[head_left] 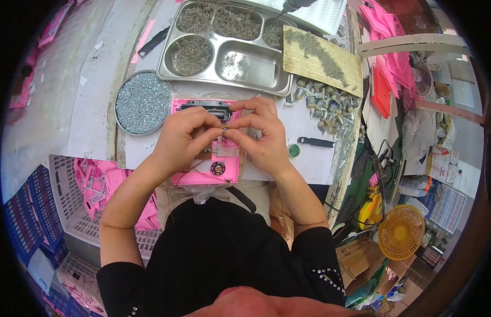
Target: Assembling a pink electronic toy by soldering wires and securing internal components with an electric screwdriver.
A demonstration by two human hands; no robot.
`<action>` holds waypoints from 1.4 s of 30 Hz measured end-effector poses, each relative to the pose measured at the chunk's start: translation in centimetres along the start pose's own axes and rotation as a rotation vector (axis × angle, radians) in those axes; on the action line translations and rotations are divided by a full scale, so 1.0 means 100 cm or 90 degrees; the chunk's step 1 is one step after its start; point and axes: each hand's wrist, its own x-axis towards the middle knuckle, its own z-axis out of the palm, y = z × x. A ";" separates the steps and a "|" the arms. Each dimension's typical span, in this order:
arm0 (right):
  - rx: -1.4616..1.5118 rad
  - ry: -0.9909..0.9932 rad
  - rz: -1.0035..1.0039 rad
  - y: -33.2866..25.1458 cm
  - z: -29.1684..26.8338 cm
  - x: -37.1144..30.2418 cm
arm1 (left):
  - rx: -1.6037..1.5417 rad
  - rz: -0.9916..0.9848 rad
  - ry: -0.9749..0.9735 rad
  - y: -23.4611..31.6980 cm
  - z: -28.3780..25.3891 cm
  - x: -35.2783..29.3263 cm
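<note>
Over a pink plastic housing (232,175), the fingertips of my left hand (184,137) and my right hand (264,137) meet in a pinch. Between them shows a tiny blue and yellow piece (224,128), too small to name. In the upper part of the housing sits a black compartment (220,112), partly covered by my fingers. A round dark disc with a metallic centre (218,168) is fixed near the lower edge. Thin wires run across the housing's lower left. My hands hide the middle of the housing.
A steel compartment tray (256,84) of small metal parts stands beyond my hands, a round dish of screws (142,103) at left. Rightward lie a card with small springs (322,58), several small motors (330,108), a black strip (315,142) and a crate of pink parts (71,211) lower left.
</note>
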 end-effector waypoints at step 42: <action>0.320 0.899 0.340 0.044 -0.246 -0.218 | 0.369 0.171 0.049 0.004 0.027 -0.002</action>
